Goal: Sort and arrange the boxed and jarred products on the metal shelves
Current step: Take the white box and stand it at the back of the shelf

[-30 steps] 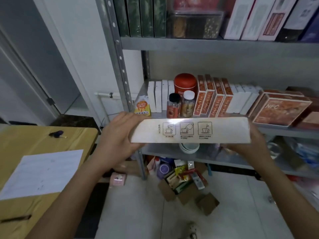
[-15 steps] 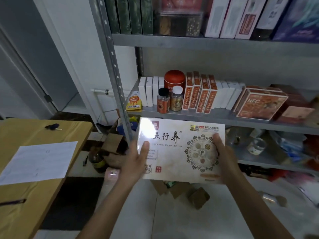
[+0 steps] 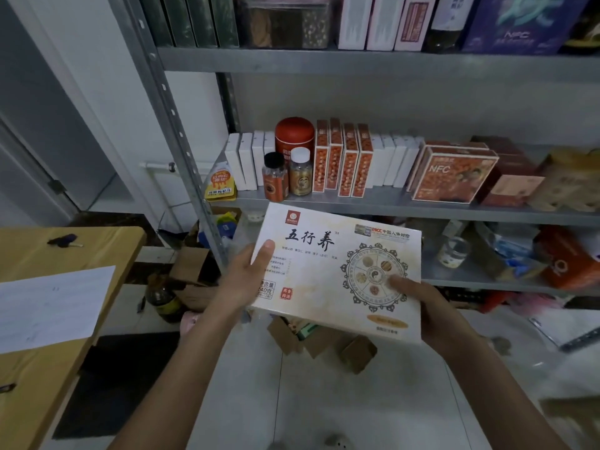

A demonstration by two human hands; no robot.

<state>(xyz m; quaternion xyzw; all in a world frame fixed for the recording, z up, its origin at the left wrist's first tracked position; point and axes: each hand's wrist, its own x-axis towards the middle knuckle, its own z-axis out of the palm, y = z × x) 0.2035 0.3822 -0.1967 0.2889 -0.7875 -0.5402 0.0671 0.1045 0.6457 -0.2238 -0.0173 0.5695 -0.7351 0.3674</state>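
cardboard box [image 3: 337, 274], flat, stiff and probably light, is sitting face-up; left hand [image 3: 242, 280] and right hand [image 3: 431, 306] are gripping its side edges, the soundest hold.

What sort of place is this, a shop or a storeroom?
Likely a small storeroom: metal shelves packed with product boxes and jars, opened cartons on the floor, a flat white box being handled.

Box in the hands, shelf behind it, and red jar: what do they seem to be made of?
The box looks like coated cardboard: sharp folded edges and a printed face with slight gloss. The shelf looks like grey metal with a dull finish and a thin bent front edge. The jar could be tin or plastic; its smooth red surface leaves this open.
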